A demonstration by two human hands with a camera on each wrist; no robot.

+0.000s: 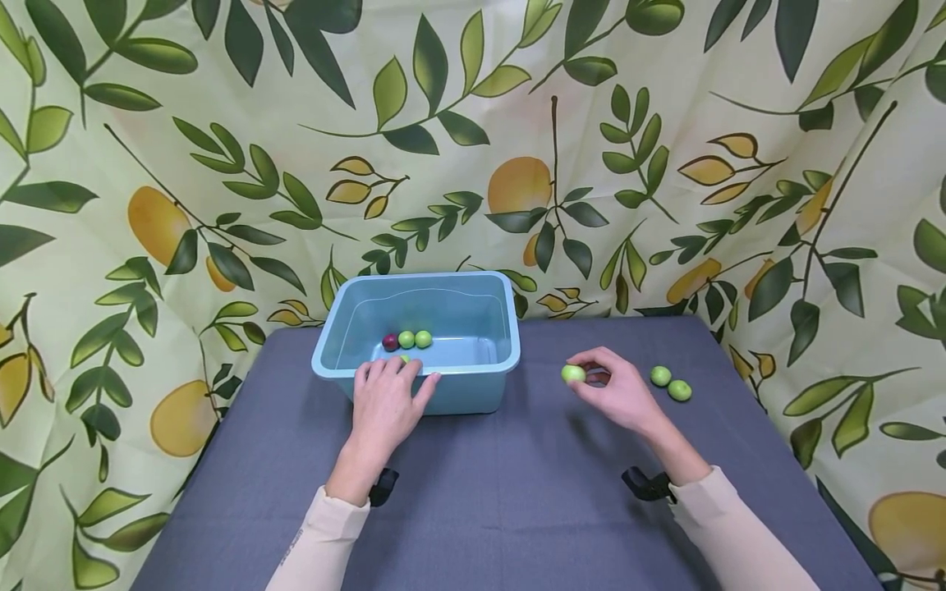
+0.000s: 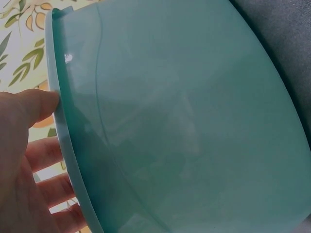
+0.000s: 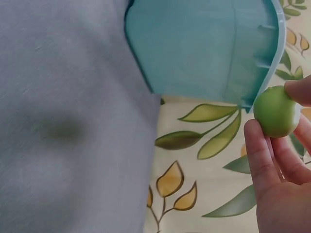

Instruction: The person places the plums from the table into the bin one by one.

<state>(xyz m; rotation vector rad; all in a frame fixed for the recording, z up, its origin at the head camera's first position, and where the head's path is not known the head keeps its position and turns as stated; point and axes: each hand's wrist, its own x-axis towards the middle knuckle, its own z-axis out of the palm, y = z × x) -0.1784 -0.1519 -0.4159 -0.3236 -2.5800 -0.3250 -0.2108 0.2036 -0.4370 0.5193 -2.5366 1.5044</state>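
**Green fruit [image 1: 571,373] in right hand [image 1: 619,391]; left hand [image 1: 388,402] at bin [image 1: 466,396]**

Right hand: one green fruit, pinched between thumb and fingers [image 3: 262,158], which are parted only by its width. Position: raised above the tabletop [image 1: 473,509], right of the bin, clear of its wall.

Left hand: fingers bent over the near rim, thumb on its outer side, gripping it; fingertips hidden behind the rim in the left wrist view.

Bin: one, light blue, upright. Contents visible: red fruit [image 1: 390,342], one; two green fruits [image 1: 415,339] in a row beside it; another green fruit [image 1: 404,359], mostly hidden behind the left fingers.

Loose pair [image 1: 670,383]: two green fruits on the tabletop, right of the right hand, touching or nearly so.

Tabletop: grey-blue. Backdrop [image 1: 451,156]: leaf-and-fruit print.
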